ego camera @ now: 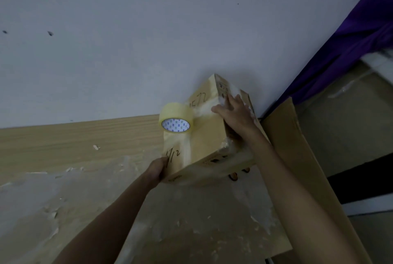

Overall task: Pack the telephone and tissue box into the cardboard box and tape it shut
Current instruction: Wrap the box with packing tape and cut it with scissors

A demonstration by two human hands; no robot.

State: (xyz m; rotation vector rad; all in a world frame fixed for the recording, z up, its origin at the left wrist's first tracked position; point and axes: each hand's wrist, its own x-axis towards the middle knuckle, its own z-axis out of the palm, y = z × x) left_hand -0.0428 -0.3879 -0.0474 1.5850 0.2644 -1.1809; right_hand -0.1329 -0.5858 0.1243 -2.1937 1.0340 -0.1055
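While the closed cardboard box [204, 136] tilts over the wood-grain tabletop [74, 140], close to the white wall [127, 51], both hands are on it. The left hand [158, 169] grips its near lower corner, fingers curled round the edge. The right hand [234, 112] presses flat, fingers straight and spread, on taped cardboard at the far upper edge. A yellowish tape roll [176, 120] touches the box's left side. A large cardboard sheet [287, 136] stands just to the right, with a purple curtain [350, 40] behind it.
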